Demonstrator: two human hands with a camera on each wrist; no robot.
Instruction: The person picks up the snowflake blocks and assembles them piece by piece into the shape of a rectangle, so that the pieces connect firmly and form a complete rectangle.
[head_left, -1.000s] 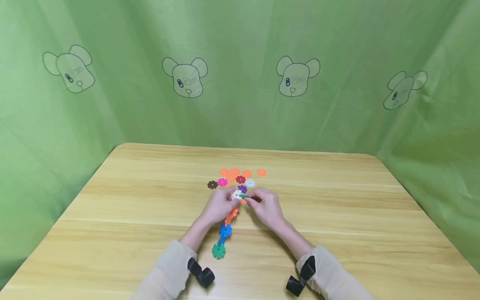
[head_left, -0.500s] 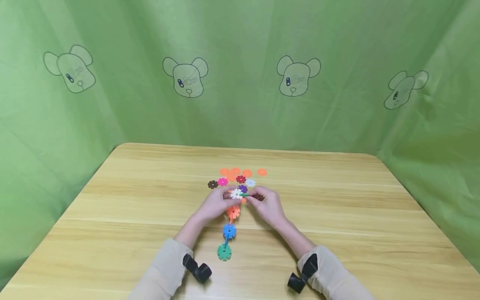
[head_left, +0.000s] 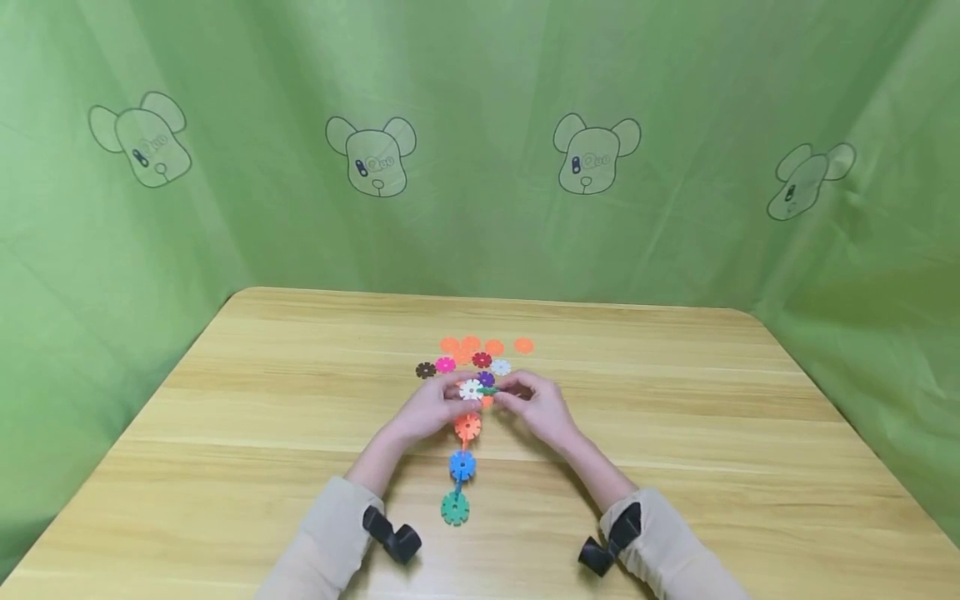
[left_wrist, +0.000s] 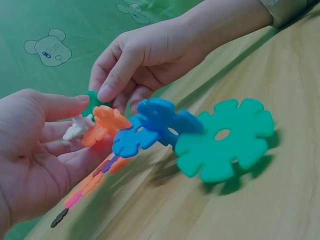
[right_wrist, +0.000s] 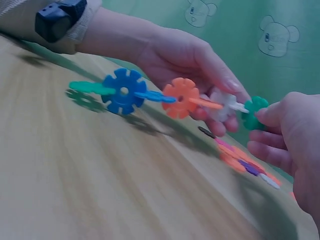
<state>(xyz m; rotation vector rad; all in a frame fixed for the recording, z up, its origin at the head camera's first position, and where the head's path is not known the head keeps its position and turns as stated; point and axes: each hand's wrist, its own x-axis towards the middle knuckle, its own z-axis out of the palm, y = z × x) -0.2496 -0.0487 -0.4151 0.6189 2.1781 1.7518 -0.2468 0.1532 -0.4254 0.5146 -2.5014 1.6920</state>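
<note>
Centrally, left hand [head_left: 431,407] pinched a white disc [head_left: 469,388], coloured chain of discs [head_left: 456,467] stretched from that grip's near side, right hand [head_left: 538,408] pinched a green disc [right_wrist: 254,108] alongside.

Green, blue, orange, white chain [right_wrist: 172,94]

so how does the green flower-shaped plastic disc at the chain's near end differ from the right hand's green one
The end disc faces the head camera; the held disc is nearly edge-on there. The end disc touches neither hand; the right hand pinches the held disc. The end disc joins a blue disc; the held disc meets a white disc. Both are green with notched rims.
</note>
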